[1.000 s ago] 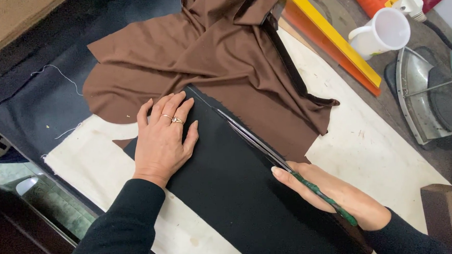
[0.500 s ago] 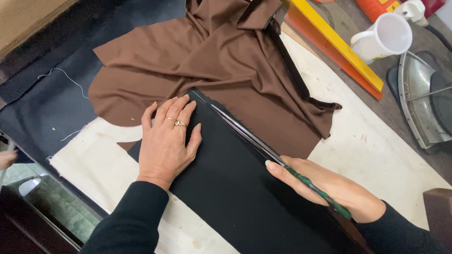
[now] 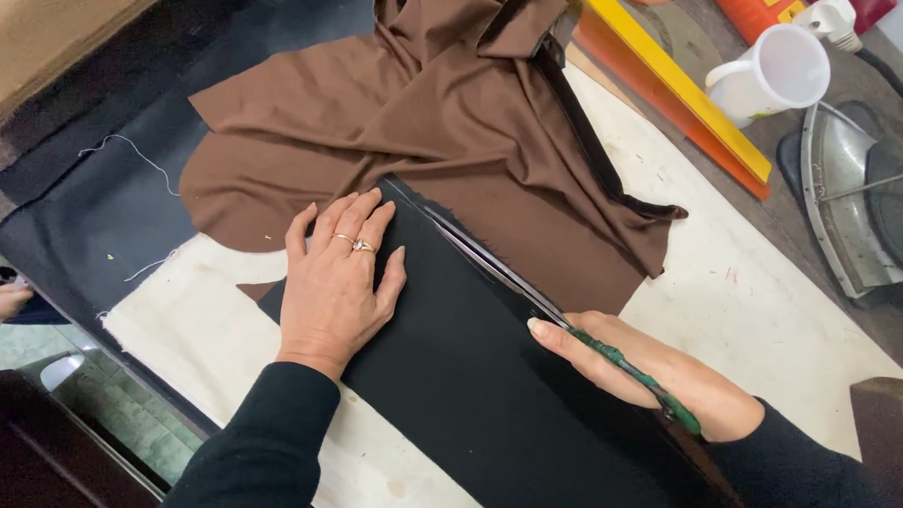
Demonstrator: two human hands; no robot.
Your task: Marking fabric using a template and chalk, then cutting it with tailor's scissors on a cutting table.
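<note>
From the head camera, a worktop point(image 3: 774, 313) padded in cream cloth carries a crumpled brown fabric piece point(image 3: 447, 114) and a flat black fabric panel point(image 3: 476, 383) lying partly over it. The left hand point(image 3: 337, 283) presses flat on the black panel, fingers spread wide. The right hand point(image 3: 646, 372) has its fingers closed around green-handled scissors point(image 3: 533, 291), whose blades run along the panel's upper edge. Beyond lie a yellow straightedge point(image 3: 675, 76), a white plastic jug point(image 3: 770, 73) and a metal iron rest point(image 3: 860, 205).
</note>
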